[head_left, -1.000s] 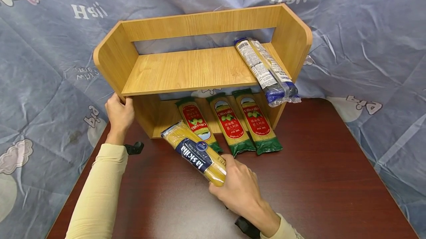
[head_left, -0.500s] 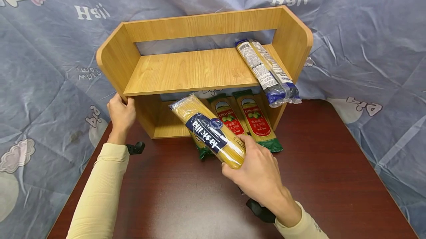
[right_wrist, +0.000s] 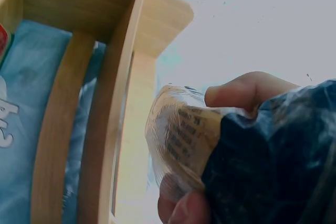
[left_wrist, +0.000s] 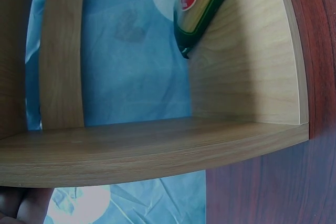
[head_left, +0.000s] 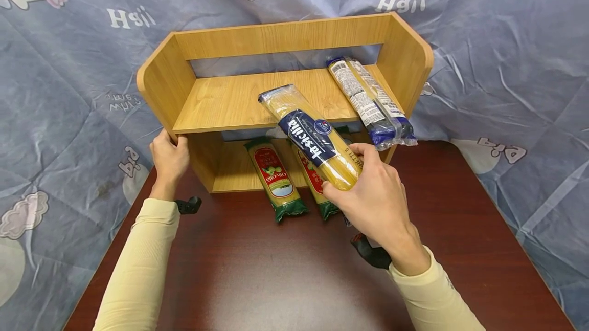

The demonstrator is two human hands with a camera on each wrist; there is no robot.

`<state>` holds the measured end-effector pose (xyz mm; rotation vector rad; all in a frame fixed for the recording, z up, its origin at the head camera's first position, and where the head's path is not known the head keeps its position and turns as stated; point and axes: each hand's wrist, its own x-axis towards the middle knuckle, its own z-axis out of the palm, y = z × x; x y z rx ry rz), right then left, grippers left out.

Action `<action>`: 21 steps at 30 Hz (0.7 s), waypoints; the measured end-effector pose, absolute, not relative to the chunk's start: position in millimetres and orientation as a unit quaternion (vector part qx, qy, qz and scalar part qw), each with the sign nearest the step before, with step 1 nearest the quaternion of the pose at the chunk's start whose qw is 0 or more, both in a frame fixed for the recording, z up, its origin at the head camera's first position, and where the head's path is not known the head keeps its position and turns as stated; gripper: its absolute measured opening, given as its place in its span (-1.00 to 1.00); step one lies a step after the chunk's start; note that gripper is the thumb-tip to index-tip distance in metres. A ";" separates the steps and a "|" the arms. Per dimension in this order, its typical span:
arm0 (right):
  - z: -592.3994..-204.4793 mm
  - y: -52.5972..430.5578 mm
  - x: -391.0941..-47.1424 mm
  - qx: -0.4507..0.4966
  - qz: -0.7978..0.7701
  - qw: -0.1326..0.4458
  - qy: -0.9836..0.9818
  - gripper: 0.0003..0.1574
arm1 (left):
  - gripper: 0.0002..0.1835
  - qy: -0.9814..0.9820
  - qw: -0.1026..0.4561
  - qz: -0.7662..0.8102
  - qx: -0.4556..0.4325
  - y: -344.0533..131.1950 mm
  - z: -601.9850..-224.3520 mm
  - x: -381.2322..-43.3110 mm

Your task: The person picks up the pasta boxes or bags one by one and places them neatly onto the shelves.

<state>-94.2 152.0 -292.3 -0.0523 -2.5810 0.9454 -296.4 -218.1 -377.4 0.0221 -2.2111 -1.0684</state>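
Note:
My right hand (head_left: pixel 379 195) grips the near end of a spaghetti packet (head_left: pixel 317 139) with a dark blue label, thumb on one side and fingers on the other. The packet is held tilted in front of the wooden shelf (head_left: pixel 257 98), its far end overlapping the upper board in the head view. In the right wrist view the spaghetti packet (right_wrist: pixel 184 129) shows its clear wrapper and blue end between thumb and fingers. My left hand (head_left: pixel 169 159) holds the left side panel of the shelf below the upper board; its fingertips are partly hidden behind the panel.
Another blue-ended spaghetti packet (head_left: pixel 363 95) lies at the right of the upper board, its end sticking out over the front edge. Below, a green-ended packet (head_left: pixel 276 177) and a second green-ended packet (head_left: pixel 327 209) lean out onto the dark red table (head_left: pixel 276 269). A patterned cloth (head_left: pixel 501 65) hangs behind.
My right hand has lifted the blue-labelled spaghetti packet up and to the right, from in front of the lower packets to the height of the upper board. The left hand stays on the side panel.

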 end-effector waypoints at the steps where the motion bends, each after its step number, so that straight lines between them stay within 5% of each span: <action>1: -290.1 152.6 -96.7 -0.019 0.338 0.200 -0.920 -0.04 | -0.74 -0.848 0.336 -0.410 0.008 -218.0 -377.2 -296.4; 21: -259.0 157.1 -148.7 -0.046 0.324 0.184 -0.927 -0.04 | -0.74 -0.846 0.337 -0.412 0.003 -219.2 -377.1 -296.8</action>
